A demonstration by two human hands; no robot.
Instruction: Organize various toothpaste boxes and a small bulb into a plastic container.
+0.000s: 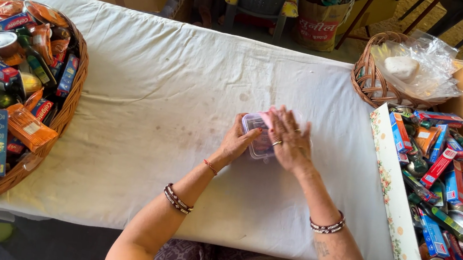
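The small box (259,141) is clear glossy plastic; the tablecloth (162,82) is matt, stained cloth; both baskets (71,101) are rough woven wicker.

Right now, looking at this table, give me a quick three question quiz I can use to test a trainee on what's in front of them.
1. True or false: the right hand lies flat on top of the clear plastic box.
2. Which side of the white cloth table holds the big wicker basket of cartons? A) the person's left B) the person's right C) the far edge
3. Fill in: the small wicker basket at the far right holds a crumpled clear plastic ____.

Key:
1. True; the left hand grips the box's side.
2. A; the floral cardboard tray is on the right.
3. Bag.
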